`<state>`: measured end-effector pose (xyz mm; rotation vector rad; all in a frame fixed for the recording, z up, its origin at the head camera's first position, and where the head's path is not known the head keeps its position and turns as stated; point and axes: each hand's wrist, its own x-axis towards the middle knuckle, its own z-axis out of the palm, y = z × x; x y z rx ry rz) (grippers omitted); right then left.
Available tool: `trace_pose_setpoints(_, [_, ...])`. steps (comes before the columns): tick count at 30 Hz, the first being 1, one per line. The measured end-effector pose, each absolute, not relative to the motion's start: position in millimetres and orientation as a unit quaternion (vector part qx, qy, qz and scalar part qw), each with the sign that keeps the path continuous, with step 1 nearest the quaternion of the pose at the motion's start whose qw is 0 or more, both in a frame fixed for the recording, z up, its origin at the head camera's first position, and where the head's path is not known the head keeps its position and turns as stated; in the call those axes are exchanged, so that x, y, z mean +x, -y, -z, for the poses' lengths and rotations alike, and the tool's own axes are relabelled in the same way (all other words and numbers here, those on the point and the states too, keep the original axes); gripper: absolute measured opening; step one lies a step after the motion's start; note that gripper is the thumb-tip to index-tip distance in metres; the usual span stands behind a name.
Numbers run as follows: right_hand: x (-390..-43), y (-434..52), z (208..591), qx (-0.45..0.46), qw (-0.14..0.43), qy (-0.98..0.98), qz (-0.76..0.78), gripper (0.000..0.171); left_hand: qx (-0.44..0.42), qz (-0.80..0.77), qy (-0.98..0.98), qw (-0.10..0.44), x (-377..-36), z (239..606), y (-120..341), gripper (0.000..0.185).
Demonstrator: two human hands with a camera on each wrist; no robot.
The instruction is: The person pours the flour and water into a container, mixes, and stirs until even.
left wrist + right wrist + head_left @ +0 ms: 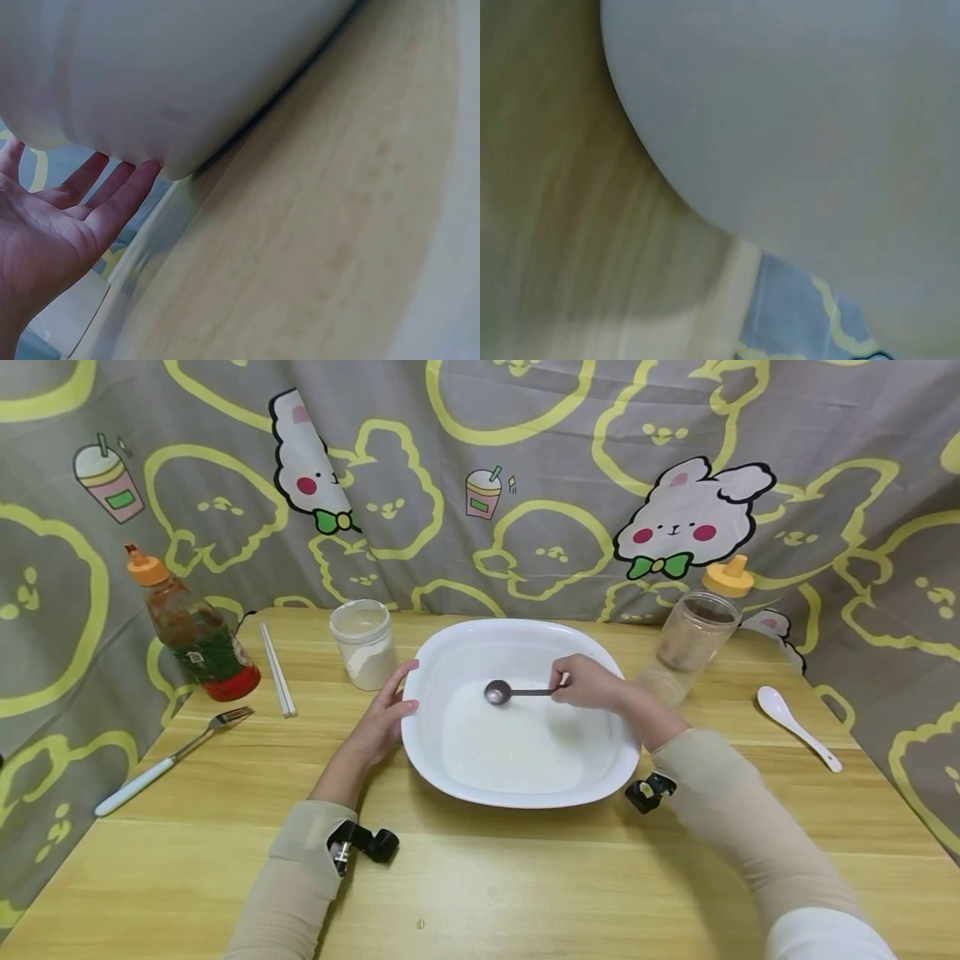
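A white oval basin (525,797) stands mid-table with milky white liquid (510,752) in its bottom. My left hand (381,720) steadies the basin's left side; in the left wrist view its nearly straight fingers (124,196) touch the outer wall. Over the basin, my right hand (588,682) pinches the handle of a small dark measuring spoon (497,692). The spoon's round bowl points left, close over the liquid, with a little clear or whitish content showing in it. In the right wrist view the basin's outer wall (780,135) hides the right hand.
Left of the basin stand an open jar of white powder (363,643) and a sauce bottle (198,635), with chopsticks (278,670) and a fork (176,760) lying near. To the right are a clear jar (693,631), a yellow-capped bottle (727,578) and a white spoon (798,727).
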<state>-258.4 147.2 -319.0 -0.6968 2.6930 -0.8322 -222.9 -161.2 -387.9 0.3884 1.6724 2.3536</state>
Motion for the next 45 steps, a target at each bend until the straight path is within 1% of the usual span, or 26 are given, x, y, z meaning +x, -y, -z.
trace_pose_setpoints(6, [-252, -131, 323, -0.263, 0.197, -0.886, 0.327, 0.004, 0.13, -0.802, -0.571, 0.115, -223, 386, 160, 0.061])
trace_pose_setpoints(9, [-245, -135, 320, -0.293, 0.232, -0.868, 0.326, 0.004, 0.13, -0.801, -0.572, 0.116, -223, 384, 160, 0.061])
trace_pose_setpoints(11, [-241, -143, 316, -0.314, 0.245, -0.862, 0.314, 0.005, 0.13, -0.8, -0.574, 0.117, -224, 384, 160, 0.061])
trace_pose_setpoints(14, [-238, -157, 307, -0.328, 0.247, -0.866, 0.286, 0.008, 0.129, -0.8, -0.574, 0.117, -224, 384, 160, 0.06])
trace_pose_setpoints(16, [-237, -168, 300, -0.323, 0.24, -0.877, 0.262, 0.009, 0.129, -0.801, -0.574, 0.116, -224, 384, 160, 0.06])
trace_pose_setpoints(22, [-239, -188, 285, -0.262, 0.186, -0.926, 0.2, 0.011, 0.133, -0.802, -0.57, 0.116, -224, 385, 161, 0.06])
trace_pose_setpoints(28, [-249, -181, 289, -0.215, 0.132, -0.949, 0.189, 0.007, 0.128, -0.805, -0.566, 0.123, -223, 385, 160, 0.059])
trace_pose_setpoints(32, [-257, -164, 301, -0.211, 0.115, -0.943, 0.232, 0.006, 0.124, -0.807, -0.564, 0.123, -222, 386, 160, 0.06])
trace_pose_setpoints(34, [-260, -154, 307, -0.215, 0.12, -0.935, 0.257, 0.006, 0.122, -0.806, -0.566, 0.122, -222, 386, 160, 0.06])
trace_pose_setpoints(37, [-258, -139, 315, -0.226, 0.143, -0.919, 0.291, 0.005, 0.123, -0.804, -0.569, 0.12, -222, 386, 160, 0.06])
trace_pose_setpoints(41, [-250, -123, 322, -0.25, 0.194, -0.89, 0.329, 0.005, 0.125, -0.804, -0.569, 0.118, -222, 387, 159, 0.06])
trace_pose_setpoints(45, [-241, -118, 325, -0.288, 0.243, -0.86, 0.344, 0.005, 0.127, -0.805, -0.568, 0.117, -222, 388, 159, 0.059])
